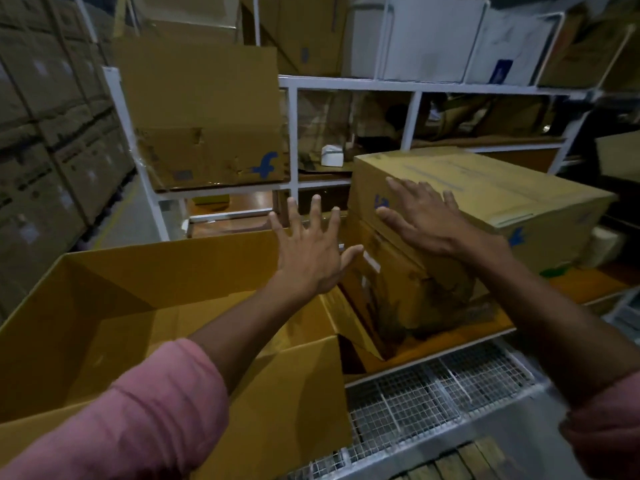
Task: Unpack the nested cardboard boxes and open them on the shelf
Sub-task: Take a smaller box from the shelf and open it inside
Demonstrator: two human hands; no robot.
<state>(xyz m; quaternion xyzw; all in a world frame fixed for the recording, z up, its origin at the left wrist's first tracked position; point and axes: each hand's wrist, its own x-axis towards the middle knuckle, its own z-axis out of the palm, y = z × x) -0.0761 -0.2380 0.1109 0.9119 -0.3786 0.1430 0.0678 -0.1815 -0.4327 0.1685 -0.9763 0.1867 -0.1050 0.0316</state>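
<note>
**Wearer: pink sleeves, bare forearms**

Two arms in view. Left pink fabric sleeve pushed up to near the elbow, bunched and wrinkled at the cuff, forearm bare. Right pink fabric sleeve only partly visible at frame edge, also pushed up. Left hand and right hand bare, no gloves.

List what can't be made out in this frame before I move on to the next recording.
- Head view: the open box's floor is partly hidden by the left forearm and sleeve.
- Whether the right hand touches the closed box or hovers: motion blur.
- The worn box beneath it: lower part hidden in shadow.
- Closed box's printed text: too blurred.
- The left hand looks spread in air; contact unclear.
</note>
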